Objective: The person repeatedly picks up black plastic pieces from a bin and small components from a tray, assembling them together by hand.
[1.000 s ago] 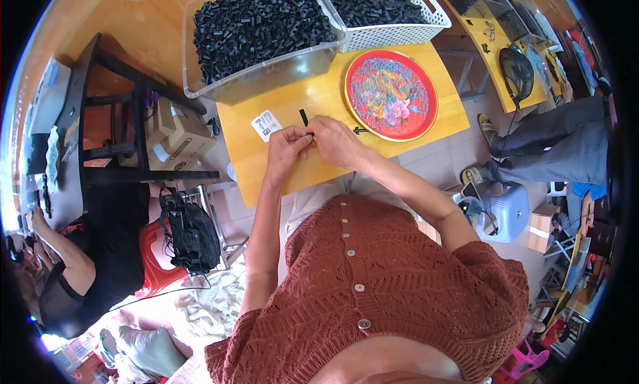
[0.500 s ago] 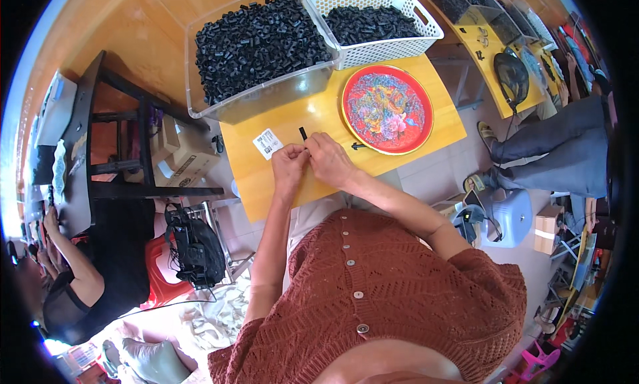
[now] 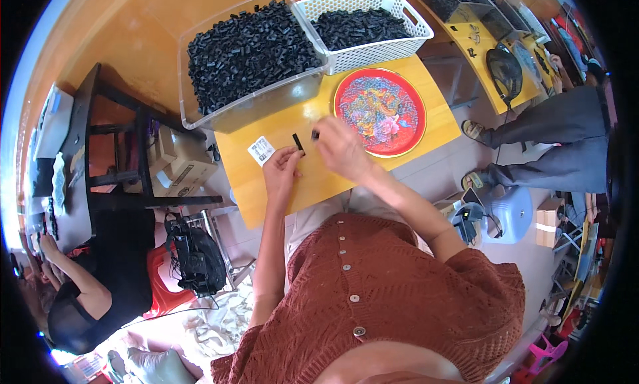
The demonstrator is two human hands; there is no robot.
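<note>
My left hand [image 3: 283, 174] pinches a slim black plastic piece [image 3: 297, 142] upright between thumb and fingers, above the yellow table [image 3: 313, 184]. Just to its right, my right hand [image 3: 345, 148] is closed on a small dark piece [image 3: 315, 135] that pokes out at the fingertips; its exact kind is too small to make out. The two hands are apart. A white printed label card [image 3: 260, 150] lies beside my left hand. Right of my right hand sits a round red tray [image 3: 415, 132] with a flowered centre and many tiny bits spread over it.
At the table's back stand a clear plastic bin [image 3: 266, 99] heaped with short black parts and a white perforated basket [image 3: 379, 56] with more black parts. Another yellow table [image 3: 476, 58] is at the far right. A person in dark trousers [image 3: 559, 131] is beside it; another sits left.
My hands have separated; the right moved up and right with a small dark piece. A black T-shaped part seen beside the tray is no longer visible. The whole view shifted slightly.
</note>
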